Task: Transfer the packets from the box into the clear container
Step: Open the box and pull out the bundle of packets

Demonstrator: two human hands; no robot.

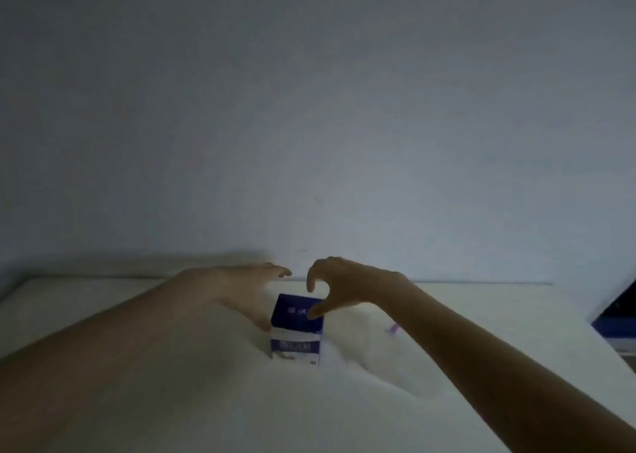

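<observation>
A small blue and white box [296, 344] stands upright on the white table [144, 404] in dim light. My left hand [241, 289] lies along the box's left side with its fingers straight and its thumb down against that side. My right hand [347, 284] arches over the box from the right, its thumb tip on the blue top face and its fingers curved above the far edge, apart from the box. A faint see-through shape [382, 363], possibly the clear container, lies right of the box. No packets are visible.
A small pink-purple mark [392, 329] shows just under my right wrist. A dark blue object [616, 315] sits beyond the table's right edge. A plain wall rises behind the table's far edge.
</observation>
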